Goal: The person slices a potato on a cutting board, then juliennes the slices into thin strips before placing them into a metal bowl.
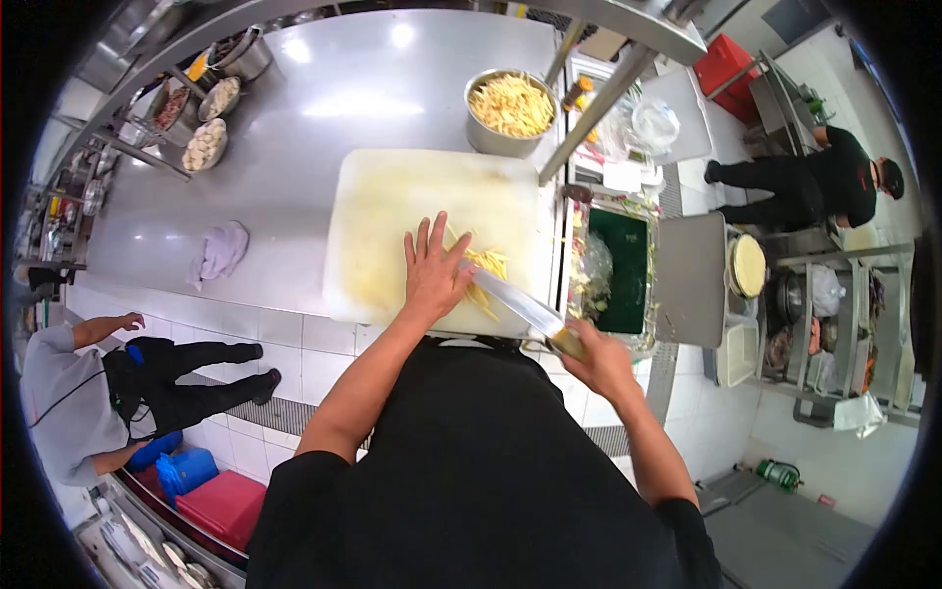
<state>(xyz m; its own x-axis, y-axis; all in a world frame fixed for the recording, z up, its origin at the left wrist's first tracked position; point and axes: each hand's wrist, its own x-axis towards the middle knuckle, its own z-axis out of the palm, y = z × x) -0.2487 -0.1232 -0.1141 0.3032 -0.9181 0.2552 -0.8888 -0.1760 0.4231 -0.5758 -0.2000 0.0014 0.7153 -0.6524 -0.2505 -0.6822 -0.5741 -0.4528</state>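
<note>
My right hand (601,359) is closed around the handle of a large kitchen knife (525,306). The blade points up and to the left across a white cutting board (383,206). Beside the blade tip, my left hand (432,270) rests on the board with its fingers stretched and spread. Thin pale-yellow strips (488,263), looking like cut potato, lie around the blade and by the left thumb. Part of the pile is hidden under the hand and knife. Behind the board stands a metal pot (500,140) heaped with similar strips.
A crumpled cloth (224,250) lies left on the steel table (294,196). Bowls of food (204,145) stand at the far left. A shelf post (599,108) rises beside the pot. A green-bottomed bin (620,270) adjoins the board. One person (78,383) stands left, another (824,182) right.
</note>
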